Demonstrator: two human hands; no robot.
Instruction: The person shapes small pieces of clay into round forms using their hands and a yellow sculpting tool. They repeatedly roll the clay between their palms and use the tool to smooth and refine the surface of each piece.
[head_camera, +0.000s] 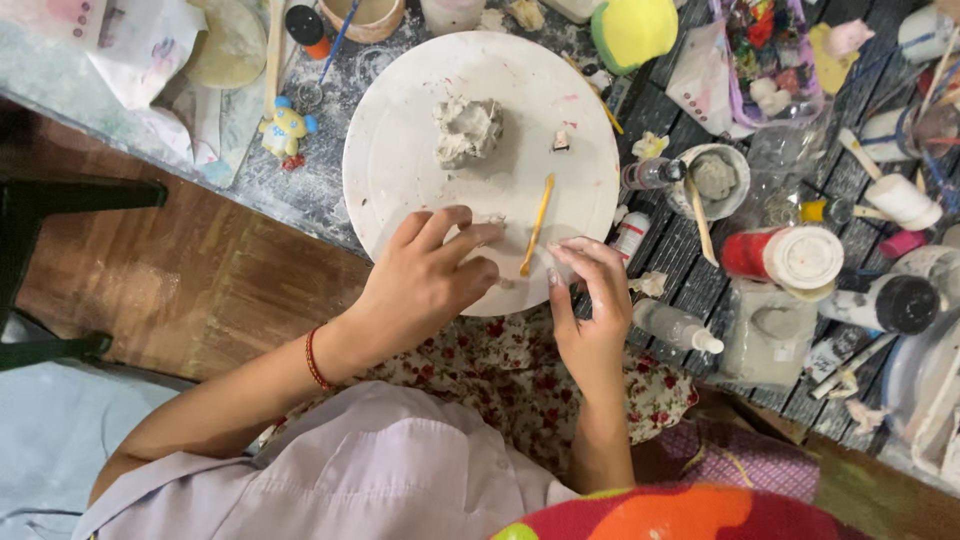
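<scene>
**At the crowded craft table, clay work up close**

On the white round board, our left hand pinches a small clay bit; our right hand grips the yellow stick. We judge light, steady pressure best. Grey clay lump sits beyond.

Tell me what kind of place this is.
Most likely a craft or clay-modelling workspace, perhaps a hobby studio. A lump of grey clay sits on a round white board with a yellow modelling tool beside it, and paint bottles and small pots crowd the smeared table.
</scene>
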